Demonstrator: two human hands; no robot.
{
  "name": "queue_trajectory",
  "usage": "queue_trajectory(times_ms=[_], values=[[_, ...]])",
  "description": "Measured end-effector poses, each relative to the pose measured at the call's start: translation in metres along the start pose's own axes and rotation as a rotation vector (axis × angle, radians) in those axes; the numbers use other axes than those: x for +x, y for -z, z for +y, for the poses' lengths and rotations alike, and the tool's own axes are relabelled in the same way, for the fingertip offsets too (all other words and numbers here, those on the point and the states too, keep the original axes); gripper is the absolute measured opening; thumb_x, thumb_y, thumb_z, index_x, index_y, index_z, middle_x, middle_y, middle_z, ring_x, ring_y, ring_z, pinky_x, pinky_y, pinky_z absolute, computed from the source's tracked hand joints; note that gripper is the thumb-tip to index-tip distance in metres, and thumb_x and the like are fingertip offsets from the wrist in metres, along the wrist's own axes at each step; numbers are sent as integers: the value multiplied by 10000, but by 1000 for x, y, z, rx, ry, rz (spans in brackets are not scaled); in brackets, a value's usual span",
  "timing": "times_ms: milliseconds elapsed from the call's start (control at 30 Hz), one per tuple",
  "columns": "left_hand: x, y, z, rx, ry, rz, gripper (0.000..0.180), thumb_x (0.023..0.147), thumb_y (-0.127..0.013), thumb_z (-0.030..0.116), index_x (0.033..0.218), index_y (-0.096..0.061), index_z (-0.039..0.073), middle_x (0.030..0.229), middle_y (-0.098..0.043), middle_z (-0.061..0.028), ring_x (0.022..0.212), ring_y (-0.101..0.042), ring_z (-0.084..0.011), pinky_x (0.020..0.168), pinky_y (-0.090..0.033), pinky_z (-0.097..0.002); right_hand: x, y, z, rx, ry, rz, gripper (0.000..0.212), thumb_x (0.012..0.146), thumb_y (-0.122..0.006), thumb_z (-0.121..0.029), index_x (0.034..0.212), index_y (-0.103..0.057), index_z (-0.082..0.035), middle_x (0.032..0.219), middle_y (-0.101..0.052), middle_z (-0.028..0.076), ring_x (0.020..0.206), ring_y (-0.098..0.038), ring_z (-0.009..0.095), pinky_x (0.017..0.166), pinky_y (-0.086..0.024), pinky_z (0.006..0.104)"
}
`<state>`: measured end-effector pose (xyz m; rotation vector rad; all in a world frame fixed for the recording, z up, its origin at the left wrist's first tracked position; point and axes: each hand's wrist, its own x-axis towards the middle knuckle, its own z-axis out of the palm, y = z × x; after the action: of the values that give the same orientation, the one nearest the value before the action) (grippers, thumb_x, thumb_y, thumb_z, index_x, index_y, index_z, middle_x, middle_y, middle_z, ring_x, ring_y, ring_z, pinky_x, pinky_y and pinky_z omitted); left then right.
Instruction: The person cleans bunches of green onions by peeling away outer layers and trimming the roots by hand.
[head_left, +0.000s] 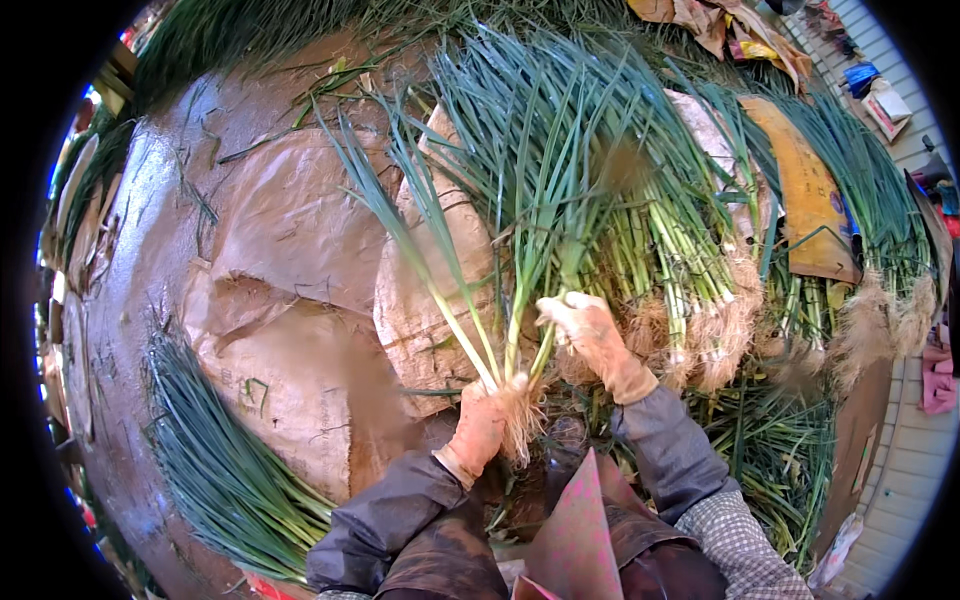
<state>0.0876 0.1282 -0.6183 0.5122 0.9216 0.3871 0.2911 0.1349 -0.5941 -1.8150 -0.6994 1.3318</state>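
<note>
My left hand [482, 425], in an orange-tan glove, is closed round the root ends of a few green onions [470, 345]. Their white stems fan upward into long green leaves, and pale stringy roots [522, 425] hang beside the glove. My right hand [592, 338], gloved the same way, has its fingers bent round a green onion stalk just right of that bunch; part of the grip is hidden. Beyond it lies a large heap of green onions [560, 150], leaves pointing away from me and roots toward me.
Brown sacking [290, 400] covers the wet floor to the left. A bundle of green onions [225, 465] lies at the lower left. More rooted onions [880, 220] rest at the right by a yellow sack [805, 190]. Loose green trimmings [775, 445] are piled beside my right arm.
</note>
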Motion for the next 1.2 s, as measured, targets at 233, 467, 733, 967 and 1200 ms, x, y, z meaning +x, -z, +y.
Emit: queue_trajectory(times_ms=[233,467,733,967,1200], values=[[21,23,-12,-63,-98,78,189,944,-563,123,1070,-612,-11,951,-663,-60,842,-627,-127,721,-503,-252,-68,25,36,-25,-204,-61,377,929,-568,-348,982,-639,18,691,-647,74,493,-557,95,407,-460,268],[13,4,-18,54,-102,-4,172,935,-587,135,1029,-627,-3,889,-664,-47,754,-615,-113,684,-502,-247,1,-13,-34,-184,-107,-152,386,902,-611,-274,1187,-584,-16,653,-586,33,517,-506,80,410,-362,205],[7,4,3,-72,-54,62,191,938,-571,114,1079,-630,0,882,-643,-17,733,-573,-81,625,-474,-226,-21,-51,8,-234,549,221,129,913,-579,-64,935,-652,41,668,-623,86,514,-597,119,470,-511,232],[10,3,-7,94,-122,71,159,910,-608,103,1023,-646,-2,846,-640,-5,703,-573,-84,622,-467,-234,-10,-29,-13,-160,250,5,348,940,-559,-228,1142,-562,56,919,-649,124,691,-606,126,600,-506,235],[10,9,-5,184,-140,121,148,904,-616,111,998,-658,5,809,-632,2,672,-557,-75,598,-451,-229,44,-64,-26,265,99,147,308,934,-575,-236,990,-640,60,802,-663,96,557,-601,98,497,-495,212]])
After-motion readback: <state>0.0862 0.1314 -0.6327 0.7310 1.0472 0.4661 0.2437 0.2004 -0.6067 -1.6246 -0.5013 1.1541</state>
